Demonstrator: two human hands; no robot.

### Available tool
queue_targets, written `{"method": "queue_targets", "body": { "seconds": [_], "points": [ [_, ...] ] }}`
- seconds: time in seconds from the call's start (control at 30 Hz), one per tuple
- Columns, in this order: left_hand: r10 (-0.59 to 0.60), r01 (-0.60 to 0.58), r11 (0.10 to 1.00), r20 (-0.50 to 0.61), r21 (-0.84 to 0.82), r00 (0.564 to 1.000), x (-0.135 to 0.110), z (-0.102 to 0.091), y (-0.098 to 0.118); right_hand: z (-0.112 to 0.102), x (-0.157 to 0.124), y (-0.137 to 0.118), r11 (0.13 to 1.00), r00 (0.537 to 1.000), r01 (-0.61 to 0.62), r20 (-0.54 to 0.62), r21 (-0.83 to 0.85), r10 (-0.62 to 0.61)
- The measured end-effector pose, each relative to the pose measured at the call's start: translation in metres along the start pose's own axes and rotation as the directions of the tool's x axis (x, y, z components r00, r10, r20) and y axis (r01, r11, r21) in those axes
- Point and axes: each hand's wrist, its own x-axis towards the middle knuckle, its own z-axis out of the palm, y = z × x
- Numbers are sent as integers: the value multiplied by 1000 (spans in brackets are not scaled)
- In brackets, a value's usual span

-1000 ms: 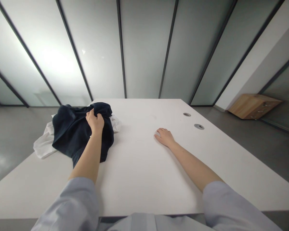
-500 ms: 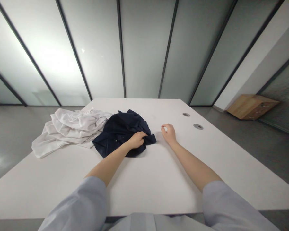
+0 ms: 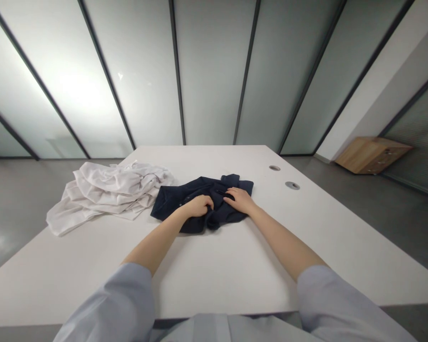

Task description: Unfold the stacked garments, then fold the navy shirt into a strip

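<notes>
A crumpled dark navy garment (image 3: pixel 185 197) lies near the middle of the white table (image 3: pixel 214 266). My left hand (image 3: pixel 199 206) is closed, its fingers bunched into the navy cloth. My right hand (image 3: pixel 239 200) rests on the same garment just to the right, fingers laid over the cloth and pressing it down. A heap of white cloth (image 3: pixel 107 192) sits at the table's left edge, touching the navy garment's left side.
Two round cable holes (image 3: pixel 292 185) are set in the table at the right rear. A wooden cabinet (image 3: pixel 373 154) stands on the floor at the far right. Frosted glass panels with dark frames close off the back.
My left hand dragged the navy garment off the white heap and rightward to the table's middle. My right hand moved left from the bare table onto the garment.
</notes>
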Motion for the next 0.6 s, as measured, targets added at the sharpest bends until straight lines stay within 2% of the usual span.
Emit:
{"method": "queue_targets", "body": {
  "seconds": [0.03,0.1,0.17,0.2,0.27,0.37,0.43,0.5,0.6],
  "points": [
    [-48,58,994,-108,96,993,0,0,0,-1,1,3,997,997,-78,3,-24,78],
    [-111,188,954,-305,234,946,-2,-1,0,-3,1,12,970,971,-237,-2,-60,237],
    [-124,270,918,-437,290,891,-4,0,1,-5,0,23,920,924,-381,-23,-89,381],
    [-121,285,911,-467,299,876,-5,0,2,-7,-2,29,890,896,-443,-39,-103,442],
    [-115,277,913,-462,299,879,-6,2,4,-10,-6,39,828,837,-546,-75,-126,541],
    [-86,193,936,-341,294,936,-5,6,8,-17,-11,47,767,783,-622,-97,-159,615],
    [-76,157,940,-262,303,962,-4,10,9,-22,-12,46,764,786,-617,-96,-191,611],
    [-119,194,928,-239,319,964,-2,14,5,-26,-12,40,783,810,-584,-93,-214,579],
    [-252,348,881,-304,321,919,-3,17,-10,-29,-10,26,848,869,-493,-68,-195,490]
  ]
}}
